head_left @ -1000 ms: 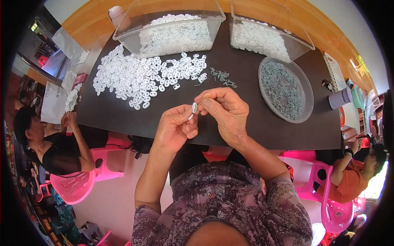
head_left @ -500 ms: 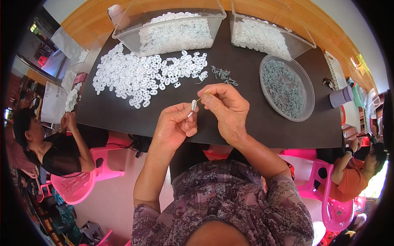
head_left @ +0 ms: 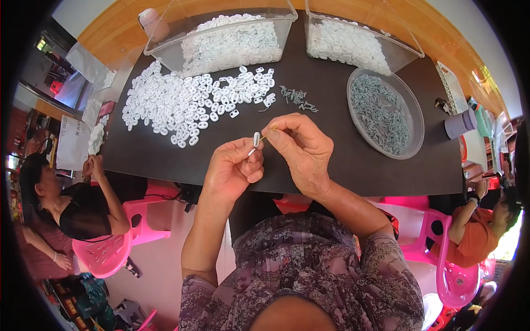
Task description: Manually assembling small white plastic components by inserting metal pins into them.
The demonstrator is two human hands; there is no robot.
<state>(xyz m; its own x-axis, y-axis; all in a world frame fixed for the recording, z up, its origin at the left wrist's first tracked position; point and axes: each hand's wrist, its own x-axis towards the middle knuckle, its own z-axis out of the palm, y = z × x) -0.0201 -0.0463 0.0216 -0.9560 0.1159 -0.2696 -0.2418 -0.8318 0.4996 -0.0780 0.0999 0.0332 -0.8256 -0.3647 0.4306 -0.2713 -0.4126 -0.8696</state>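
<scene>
Over the near part of the dark table, my left hand (head_left: 234, 168) pinches a small white oval plastic piece (head_left: 256, 139) on edge between thumb and fingertips. A second bit of white shows just below it at the same fingers. My right hand (head_left: 305, 154) is closed on a thin yellowish rod (head_left: 264, 137), whose tip points left and meets the white piece or lies right beside it. Whether it enters a hole is too small to tell. Beyond my hands lie a heap of white two-holed oval pieces (head_left: 165, 105) and a little pile of grey-green screw-like pins (head_left: 298, 98).
Two clear bins (head_left: 290, 22) of white pieces stand at the back. A round clear tray (head_left: 418, 129) of grey-green pins is on the right, near a purple cup (head_left: 459, 123). People sit left and right on pink chairs (head_left: 141, 223).
My hands keep almost the same pinching pose, with the rod still against or beside the white piece. The whole view has shifted slightly. Another person's forearm now shows at the lower left.
</scene>
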